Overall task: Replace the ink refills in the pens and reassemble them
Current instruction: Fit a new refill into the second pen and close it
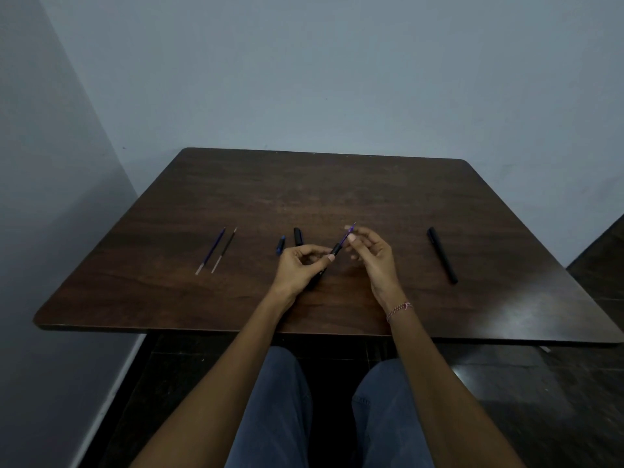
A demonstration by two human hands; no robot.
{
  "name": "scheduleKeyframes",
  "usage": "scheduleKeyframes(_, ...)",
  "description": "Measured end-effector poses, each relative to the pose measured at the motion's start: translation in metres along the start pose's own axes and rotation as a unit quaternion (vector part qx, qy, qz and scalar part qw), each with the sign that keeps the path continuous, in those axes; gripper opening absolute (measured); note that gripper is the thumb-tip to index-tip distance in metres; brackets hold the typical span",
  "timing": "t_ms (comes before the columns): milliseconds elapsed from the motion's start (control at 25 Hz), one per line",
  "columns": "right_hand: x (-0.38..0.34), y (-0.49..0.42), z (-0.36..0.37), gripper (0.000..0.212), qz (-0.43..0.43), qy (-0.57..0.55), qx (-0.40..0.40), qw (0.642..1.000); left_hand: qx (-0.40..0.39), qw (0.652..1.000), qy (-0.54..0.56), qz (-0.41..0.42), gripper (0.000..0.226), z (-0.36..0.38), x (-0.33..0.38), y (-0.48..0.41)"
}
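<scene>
Black pen barrel (pixel 336 248) gripped by left hand (pixel 300 269), slanting away rightward, purple refill (pixel 348 233) jutting out, right hand (pixel 374 255) pinching it.

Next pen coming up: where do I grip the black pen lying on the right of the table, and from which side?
Mid-barrel, from above, with the right hand once it lets go of the refill. The black pen lies flat and alone on the table, slanting away from you, so thumb and finger can straddle its long sides.
</scene>
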State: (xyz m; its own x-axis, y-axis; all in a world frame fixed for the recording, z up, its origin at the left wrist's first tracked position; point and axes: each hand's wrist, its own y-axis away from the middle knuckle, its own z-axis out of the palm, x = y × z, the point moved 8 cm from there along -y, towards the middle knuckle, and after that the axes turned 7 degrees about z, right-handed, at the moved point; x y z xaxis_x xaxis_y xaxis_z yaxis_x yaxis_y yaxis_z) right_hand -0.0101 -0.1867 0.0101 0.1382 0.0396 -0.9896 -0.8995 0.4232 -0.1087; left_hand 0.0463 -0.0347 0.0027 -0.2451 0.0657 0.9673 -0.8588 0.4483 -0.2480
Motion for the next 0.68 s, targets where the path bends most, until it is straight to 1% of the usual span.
scheduleKeyframes(80, 0.000, -0.001, -0.001, 0.026, 0.004, -0.013, 0.003, 1.000, 0.029, 0.999, 0.018, 0.005, 0.012, -0.004, 0.001, -0.001)
scheduleKeyframes(120, 0.001, -0.002, -0.003, 0.029, 0.010, -0.023, 0.008, 1.000, 0.049, 0.998, 0.027, 0.008, 0.013, -0.008, 0.002, -0.001)
scheduleKeyframes(440, 0.005, -0.005, -0.005, 0.025, 0.019, -0.034, 0.024, 0.999, 0.162, 0.985, 0.046, 0.031, 0.015, -0.050, 0.004, 0.003)
scheduleKeyframes(560, 0.003, -0.004, -0.005, 0.022, 0.010, 0.027, 0.050, 0.998, 0.200, 0.979, 0.013, 0.030, 0.014, -0.075, 0.002, 0.003)
scheduleKeyframes(680, -0.004, -0.005, -0.001, 0.015, -0.031, 0.156, 0.092, 0.983, 0.231, 0.973, 0.005, 0.025, 0.013, -0.088, -0.002, 0.003)
